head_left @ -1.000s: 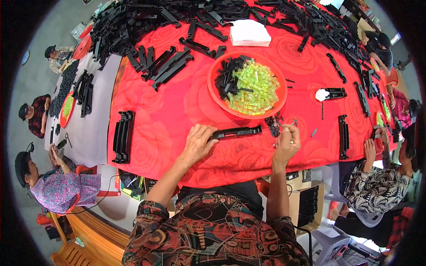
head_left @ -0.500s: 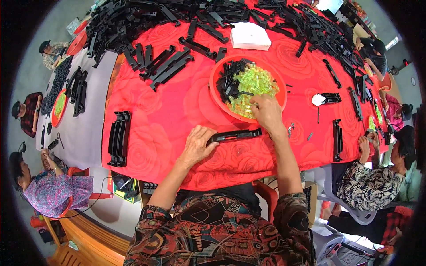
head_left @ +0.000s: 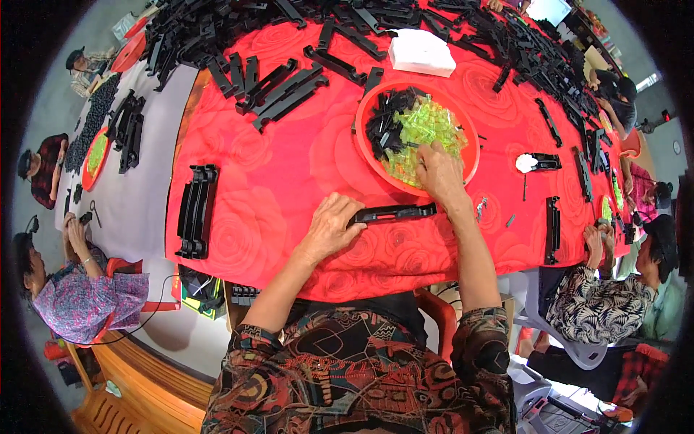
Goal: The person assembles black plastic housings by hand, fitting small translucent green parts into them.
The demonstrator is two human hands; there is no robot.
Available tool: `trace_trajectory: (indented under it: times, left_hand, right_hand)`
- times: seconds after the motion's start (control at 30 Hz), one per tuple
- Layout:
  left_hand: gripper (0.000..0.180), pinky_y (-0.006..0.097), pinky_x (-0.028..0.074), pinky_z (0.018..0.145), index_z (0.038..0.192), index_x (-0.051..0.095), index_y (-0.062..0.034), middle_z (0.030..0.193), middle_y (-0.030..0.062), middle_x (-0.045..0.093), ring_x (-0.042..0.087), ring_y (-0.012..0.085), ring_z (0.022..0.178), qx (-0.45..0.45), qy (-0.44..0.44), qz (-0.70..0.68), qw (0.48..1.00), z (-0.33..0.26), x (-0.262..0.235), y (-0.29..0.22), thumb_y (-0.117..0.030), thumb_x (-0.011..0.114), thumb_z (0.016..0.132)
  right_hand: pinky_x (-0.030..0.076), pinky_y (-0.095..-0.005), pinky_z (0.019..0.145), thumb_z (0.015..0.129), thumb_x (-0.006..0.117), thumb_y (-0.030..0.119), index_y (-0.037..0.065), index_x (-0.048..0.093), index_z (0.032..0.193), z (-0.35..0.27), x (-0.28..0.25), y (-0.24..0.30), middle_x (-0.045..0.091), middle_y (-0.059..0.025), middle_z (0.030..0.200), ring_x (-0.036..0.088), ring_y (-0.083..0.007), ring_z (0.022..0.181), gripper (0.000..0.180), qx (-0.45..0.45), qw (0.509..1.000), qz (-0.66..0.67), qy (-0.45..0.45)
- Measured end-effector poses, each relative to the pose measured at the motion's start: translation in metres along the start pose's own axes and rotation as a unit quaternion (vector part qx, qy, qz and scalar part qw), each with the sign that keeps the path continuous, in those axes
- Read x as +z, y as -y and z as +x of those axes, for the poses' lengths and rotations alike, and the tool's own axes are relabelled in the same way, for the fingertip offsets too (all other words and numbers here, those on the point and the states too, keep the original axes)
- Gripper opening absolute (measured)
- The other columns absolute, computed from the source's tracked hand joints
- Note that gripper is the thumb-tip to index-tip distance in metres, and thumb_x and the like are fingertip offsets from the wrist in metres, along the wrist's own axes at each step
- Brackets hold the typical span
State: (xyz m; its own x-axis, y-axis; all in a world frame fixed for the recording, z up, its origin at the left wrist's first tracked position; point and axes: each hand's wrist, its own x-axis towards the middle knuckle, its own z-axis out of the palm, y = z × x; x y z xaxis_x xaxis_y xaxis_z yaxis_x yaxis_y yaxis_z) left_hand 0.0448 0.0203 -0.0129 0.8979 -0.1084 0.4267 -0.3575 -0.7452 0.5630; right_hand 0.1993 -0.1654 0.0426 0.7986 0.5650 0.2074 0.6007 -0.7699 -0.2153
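My left hand (head_left: 335,227) grips one end of a long black plastic part (head_left: 396,213), which lies crosswise near the table's front edge. A slot runs along the middle of this part. My right hand (head_left: 439,172) reaches into a round red basin (head_left: 473,160), its fingers pinched together over small translucent yellow-green pieces (head_left: 426,119). Whatever sits between those fingertips is too small to make out. Small black pieces (head_left: 384,126) fill the basin's left side.
Finished-looking black parts stand in a row (head_left: 196,212) at the left. A big heap of black parts (head_left: 217,32) covers the far side. Behind the basin sits a white block (head_left: 422,53). A screwdriver-like tool (head_left: 525,186) lies right. Other people (head_left: 607,282) work at both sides.
The whole view has shifted slightly, so the table things appear a little further right. My left hand keeps its hold on the black part, and my right hand stays in the basin.
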Motion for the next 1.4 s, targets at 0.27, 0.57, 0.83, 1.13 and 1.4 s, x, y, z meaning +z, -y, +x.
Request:
trace_trajectory:
  times: [0.27, 0.57, 0.83, 1.13, 1.4]
  left_hand:
    - [0.033, 0.037, 0.041, 0.071, 0.091, 0.056, -0.0018, 0.08, 0.0104, 0.053, 0.05, 0.0282, 0.076, -0.008, 0.01, 0.012, 1.0, -0.003, -0.001, 0.0, -0.017, 0.069, 0.065]
    - [0.033, 0.038, 0.041, 0.073, 0.089, 0.054, -0.0023, 0.082, 0.0108, 0.053, 0.05, 0.0304, 0.076, 0.043, 0.063, -0.033, 0.997, -0.004, 0.0, -0.005, -0.016, 0.069, 0.063]
    - [0.035, 0.043, 0.04, 0.077, 0.091, 0.052, -0.0037, 0.085, 0.0118, 0.051, 0.05, 0.0322, 0.086, 0.021, 0.065, 0.005, 0.998, -0.007, 0.0, -0.008, -0.017, 0.068, 0.063]
    - [0.047, 0.042, 0.039, 0.077, 0.101, 0.05, -0.0044, 0.092, 0.0121, 0.052, 0.05, 0.0307, 0.089, -0.019, 0.079, 0.021, 0.996, -0.008, -0.001, -0.011, -0.02, 0.07, 0.061]
    - [0.038, 0.041, 0.04, 0.073, 0.098, 0.053, -0.0063, 0.099, 0.0112, 0.05, 0.05, 0.0288, 0.087, 0.063, 0.037, 0.047, 0.996, -0.003, -0.001, -0.021, -0.014, 0.068, 0.063]
  right_hand:
    - [0.045, -0.0341, 0.061, 0.074, 0.052, 0.001, 0.002, 0.053, 0.097, -0.03, -0.036, 0.026, 0.056, -0.0128, 0.079, 0.055, -0.0232, 0.065, 0.023, 0.028, 0.947, 0.265, -0.178]
    - [0.037, -0.0177, 0.054, 0.077, 0.06, 0.001, 0.002, 0.053, 0.082, -0.104, 0.026, 0.045, 0.054, 0.0007, 0.071, 0.047, -0.0037, 0.061, 0.009, 0.209, 0.793, 0.538, -0.194]
    - [0.033, -0.019, 0.049, 0.079, 0.059, 0.003, 0.002, 0.054, 0.08, -0.11, 0.049, 0.07, 0.048, 0.0029, 0.066, 0.037, -0.0027, 0.055, 0.006, 0.233, 0.813, 0.478, -0.236]
    - [0.035, -0.0218, 0.047, 0.079, 0.059, 0.006, 0.001, 0.052, 0.075, -0.108, 0.053, 0.073, 0.051, -0.0004, 0.063, 0.042, -0.0049, 0.054, 0.01, 0.255, 0.83, 0.463, -0.178]
    - [0.037, -0.0281, 0.048, 0.075, 0.06, 0.004, 0.001, 0.053, 0.072, -0.108, 0.056, 0.07, 0.052, -0.0076, 0.066, 0.049, -0.0163, 0.058, 0.008, 0.182, 0.887, 0.361, -0.221]
